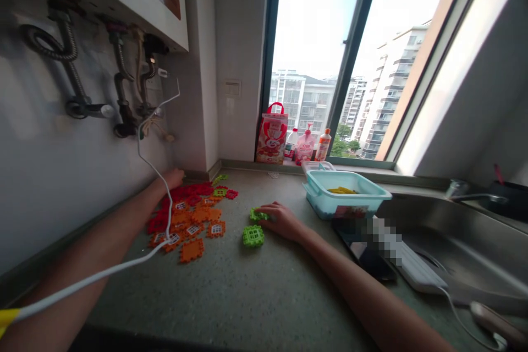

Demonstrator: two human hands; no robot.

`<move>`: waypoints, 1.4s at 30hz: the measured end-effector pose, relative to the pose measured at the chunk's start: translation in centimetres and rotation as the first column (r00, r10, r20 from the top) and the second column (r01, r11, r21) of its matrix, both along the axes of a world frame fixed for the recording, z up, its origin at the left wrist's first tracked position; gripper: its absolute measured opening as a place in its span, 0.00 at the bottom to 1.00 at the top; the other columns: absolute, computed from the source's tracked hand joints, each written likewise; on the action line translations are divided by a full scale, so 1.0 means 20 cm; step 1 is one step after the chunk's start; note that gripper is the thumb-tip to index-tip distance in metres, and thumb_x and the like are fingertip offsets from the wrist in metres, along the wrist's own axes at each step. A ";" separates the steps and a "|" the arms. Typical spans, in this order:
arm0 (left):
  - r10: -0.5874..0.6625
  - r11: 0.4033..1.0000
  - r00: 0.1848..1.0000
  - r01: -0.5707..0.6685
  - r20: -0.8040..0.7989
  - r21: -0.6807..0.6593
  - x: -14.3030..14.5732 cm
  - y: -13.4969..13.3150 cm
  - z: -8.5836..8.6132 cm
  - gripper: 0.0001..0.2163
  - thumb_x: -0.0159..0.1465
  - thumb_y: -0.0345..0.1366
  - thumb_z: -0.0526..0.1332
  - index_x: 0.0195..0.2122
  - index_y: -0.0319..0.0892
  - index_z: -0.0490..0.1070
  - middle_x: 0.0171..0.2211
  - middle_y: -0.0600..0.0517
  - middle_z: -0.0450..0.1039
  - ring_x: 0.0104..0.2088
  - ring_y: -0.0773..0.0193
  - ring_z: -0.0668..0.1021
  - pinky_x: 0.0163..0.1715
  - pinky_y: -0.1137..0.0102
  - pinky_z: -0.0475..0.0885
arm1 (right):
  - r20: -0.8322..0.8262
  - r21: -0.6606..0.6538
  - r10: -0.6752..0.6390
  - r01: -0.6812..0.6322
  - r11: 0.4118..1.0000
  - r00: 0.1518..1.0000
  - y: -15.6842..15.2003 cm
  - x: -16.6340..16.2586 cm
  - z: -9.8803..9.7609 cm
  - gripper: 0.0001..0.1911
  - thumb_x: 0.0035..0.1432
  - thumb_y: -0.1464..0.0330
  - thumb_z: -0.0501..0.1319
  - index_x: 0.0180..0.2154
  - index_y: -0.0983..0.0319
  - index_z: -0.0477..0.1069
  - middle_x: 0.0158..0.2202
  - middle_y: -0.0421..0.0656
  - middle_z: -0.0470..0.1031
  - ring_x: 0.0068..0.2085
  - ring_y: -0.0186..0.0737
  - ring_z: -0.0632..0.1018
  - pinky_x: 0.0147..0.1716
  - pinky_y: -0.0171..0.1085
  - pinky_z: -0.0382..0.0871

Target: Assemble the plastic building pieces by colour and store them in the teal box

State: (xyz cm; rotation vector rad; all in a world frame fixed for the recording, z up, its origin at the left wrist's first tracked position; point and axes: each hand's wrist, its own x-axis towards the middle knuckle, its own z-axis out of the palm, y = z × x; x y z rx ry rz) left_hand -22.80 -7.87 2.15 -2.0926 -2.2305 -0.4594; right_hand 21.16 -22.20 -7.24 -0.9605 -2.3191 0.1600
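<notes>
My right hand (282, 220) rests at the middle of the grey counter, its fingers closed on a green interlocking toy block (256, 213). Just in front of it sits a boxy green block (253, 236) built from notched pieces. At the far left, behind the pile, is my left hand (176, 177), small and blurred, so its fingers cannot be made out. It is nearest to the red notched pieces (193, 192). Orange pieces (192, 250) lie loosely nearer me, some with white grid centres. A few green pieces (220, 191) lie at the pile's back edge.
A light blue tub (346, 180) with yellow pieces inside stands at the back right. Beside the sink (462, 242) lie a dark phone-like slab (377, 264) and a white power strip (416, 269). A white cable (103, 273) crosses before my left arm. Bottles (305, 146) line the windowsill.
</notes>
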 end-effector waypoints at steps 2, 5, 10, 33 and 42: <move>-0.009 1.000 1.000 0.009 0.000 0.002 0.00 -0.03 0.03 0.12 0.67 0.41 0.67 0.41 0.35 0.79 0.42 0.44 0.81 0.47 0.48 0.82 0.49 0.58 0.76 | 0.004 0.009 -0.004 0.004 1.000 1.000 0.00 0.00 0.01 0.20 0.66 0.58 0.68 0.58 0.52 0.79 0.54 0.45 0.82 0.52 0.49 0.80 0.55 0.44 0.73; -0.058 0.996 0.998 0.056 0.032 0.072 0.08 -0.10 0.06 0.12 0.67 0.40 0.63 0.43 0.38 0.80 0.44 0.41 0.82 0.52 0.44 0.80 0.51 0.62 0.72 | 0.004 0.017 -0.012 0.012 1.000 1.000 0.00 0.00 0.02 0.20 0.66 0.58 0.67 0.57 0.53 0.79 0.54 0.46 0.82 0.52 0.48 0.81 0.55 0.44 0.73; -0.289 0.955 0.945 0.275 0.152 0.106 0.45 -0.25 -0.05 0.19 0.70 0.44 0.58 0.56 0.40 0.76 0.52 0.44 0.80 0.51 0.54 0.81 0.50 0.69 0.72 | 0.030 0.021 -0.044 0.043 0.999 0.999 -0.01 0.00 0.03 0.19 0.62 0.63 0.70 0.54 0.52 0.81 0.51 0.44 0.84 0.50 0.48 0.82 0.55 0.44 0.73; -0.637 0.742 0.745 0.662 0.198 -0.102 0.87 -0.49 -0.23 0.13 0.52 0.41 0.69 0.38 0.43 0.81 0.34 0.49 0.81 0.33 0.58 0.79 0.32 0.71 0.67 | -0.184 -0.045 -0.316 0.313 0.949 0.931 0.01 -0.05 0.03 0.18 0.60 0.60 0.70 0.52 0.54 0.82 0.41 0.45 0.85 0.42 0.48 0.82 0.50 0.46 0.75; -0.675 0.707 0.688 0.706 0.268 -0.031 0.94 -0.55 -0.30 0.12 0.54 0.41 0.66 0.35 0.41 0.82 0.29 0.52 0.78 0.30 0.62 0.76 0.28 0.71 0.63 | -0.194 -0.192 -0.244 0.207 0.959 0.950 0.09 -0.04 -0.01 0.18 0.62 0.58 0.68 0.52 0.55 0.81 0.46 0.43 0.85 0.45 0.47 0.83 0.48 0.43 0.75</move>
